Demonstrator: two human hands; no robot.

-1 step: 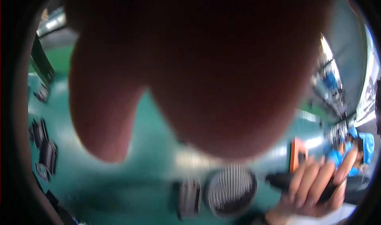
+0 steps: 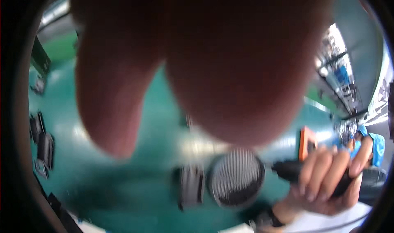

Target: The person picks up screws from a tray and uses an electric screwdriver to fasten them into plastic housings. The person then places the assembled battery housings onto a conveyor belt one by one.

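Note:
Two blurred fingertips of my left hand (image 2: 230, 110) hang very close in front of the view and hide much of its upper middle. They are apart, with nothing between them. At the lower right my right hand (image 2: 328, 179) is closed round a black electric screwdriver (image 2: 288, 170), whose thin tip points left. Just left of that tip lies a round dish (image 2: 213, 183) with grey, ribbed-looking contents. Beside the dish is a grey rectangular block (image 2: 192, 185) with dark sides. A dark band circles my right wrist.
The green work surface (image 2: 139, 192) carries an orange frame-shaped thing (image 2: 303, 144) beyond my right hand. Several dark parts (image 2: 45, 151) lie along the left edge. People in blue caps (image 2: 377, 149) are at the far right. A grey cable (image 2: 344, 223) curves below my right hand.
The dish, block and right hand with the screwdriver appear higher in the picture now. My left fingertips also show slightly higher. Both hands keep the same grip.

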